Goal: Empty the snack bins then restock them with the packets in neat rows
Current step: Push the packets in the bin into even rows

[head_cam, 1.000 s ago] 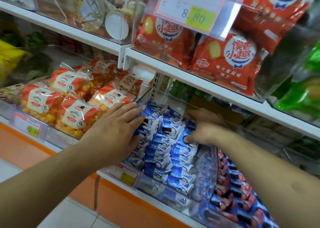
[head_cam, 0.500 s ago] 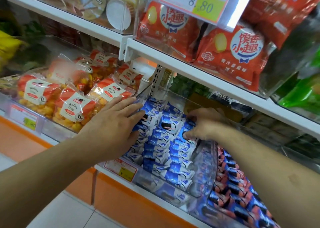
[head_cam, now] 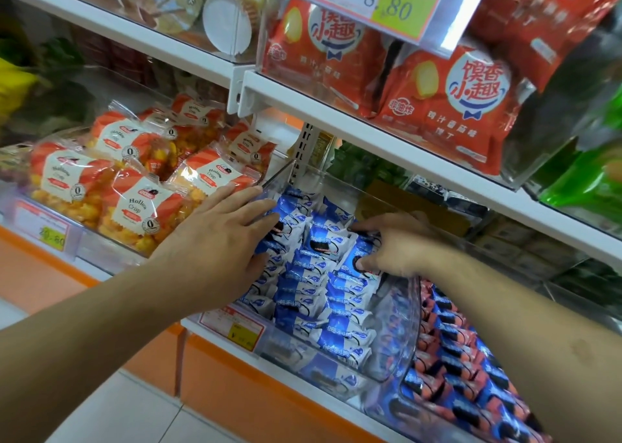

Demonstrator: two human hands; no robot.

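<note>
A clear plastic bin (head_cam: 397, 335) on the lower shelf holds several blue-and-white snack packets (head_cam: 323, 288) lying in rough rows. My left hand (head_cam: 215, 240) lies flat with straight fingers on the packets at the bin's left side, its fingertips at the bin's left wall. My right hand (head_cam: 393, 247) is deep in the bin at the right, fingers curled down onto a packet, thumb pressed against its dark printed part. The packets under both hands are partly hidden.
A neighbouring bin (head_cam: 471, 358) at right holds blue-and-red packets. At left lie orange Hollow Crisp bags (head_cam: 134, 203). The white upper shelf (head_cam: 387, 150) with red bags (head_cam: 471, 106) and a price tag (head_cam: 390, 1) overhangs the bin closely. Below is an orange base (head_cam: 255, 405).
Both hands stay in the bin with small shifts; the right hand has pressed a little further down on the packets. The view has tilted slightly.
</note>
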